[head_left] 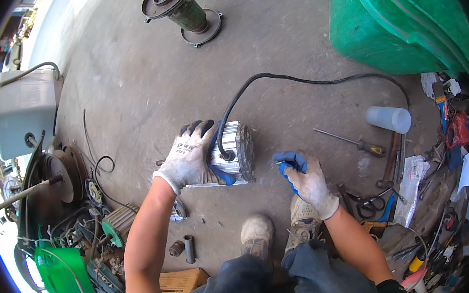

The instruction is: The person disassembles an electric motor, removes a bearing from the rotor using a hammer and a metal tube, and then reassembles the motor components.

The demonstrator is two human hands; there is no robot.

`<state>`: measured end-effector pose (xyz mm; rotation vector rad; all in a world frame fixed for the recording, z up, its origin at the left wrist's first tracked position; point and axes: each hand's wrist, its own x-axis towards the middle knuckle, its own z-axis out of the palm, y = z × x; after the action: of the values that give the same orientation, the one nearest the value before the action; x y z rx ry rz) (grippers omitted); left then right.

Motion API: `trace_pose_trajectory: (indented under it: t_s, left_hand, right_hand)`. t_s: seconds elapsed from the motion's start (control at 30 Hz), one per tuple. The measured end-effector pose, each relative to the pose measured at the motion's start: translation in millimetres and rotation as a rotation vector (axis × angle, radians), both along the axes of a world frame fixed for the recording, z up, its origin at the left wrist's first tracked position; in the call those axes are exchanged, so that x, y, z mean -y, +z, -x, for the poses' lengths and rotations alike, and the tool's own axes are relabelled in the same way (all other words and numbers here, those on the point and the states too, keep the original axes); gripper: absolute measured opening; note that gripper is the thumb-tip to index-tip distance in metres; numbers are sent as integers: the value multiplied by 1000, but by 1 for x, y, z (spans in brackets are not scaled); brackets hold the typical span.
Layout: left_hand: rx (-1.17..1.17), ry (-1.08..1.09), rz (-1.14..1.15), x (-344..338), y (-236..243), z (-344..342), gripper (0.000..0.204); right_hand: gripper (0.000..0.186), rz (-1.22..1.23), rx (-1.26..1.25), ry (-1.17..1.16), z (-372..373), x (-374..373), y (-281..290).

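A silver finned electric motor [241, 146] lies on the concrete floor in front of my feet. My left hand [193, 153], in a white and blue work glove, grips it from the left, thumb on the near side. From the motor's upper side comes a black cable [273, 75] that arcs away to the right. To the right of the motor and apart from it is my right hand [303, 175], gloved alike. Its thumb and fingers are pinched together, and a small bit at the fingertips is too tiny to name.
A screwdriver [352, 141], a translucent plastic cup [388, 119] and a hammer [389, 162] lie to the right. A large green bin [397, 23] stands far right. Motor parts and a green bucket [63, 273] crowd the left. A cardboard box [184, 282] sits near my legs.
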<state>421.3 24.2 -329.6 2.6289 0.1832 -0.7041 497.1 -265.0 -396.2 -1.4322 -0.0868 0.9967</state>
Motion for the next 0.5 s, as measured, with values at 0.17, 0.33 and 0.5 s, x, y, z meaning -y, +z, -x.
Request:
trace_pose_trajectory:
  t_s: [0.17, 0.33, 0.5]
  left_hand:
    - [141, -17, -119, 28, -3, 26, 117]
    - [217, -24, -225, 53, -2, 50, 115]
    - [309, -34, -293, 73, -13, 89, 96]
  right_hand:
    - [22, 17, -119, -60, -11, -5, -10]
    - [21, -68, -243, -142, -8, -18, -51]
    - [21, -105, -216, -157, -3, -40, -63]
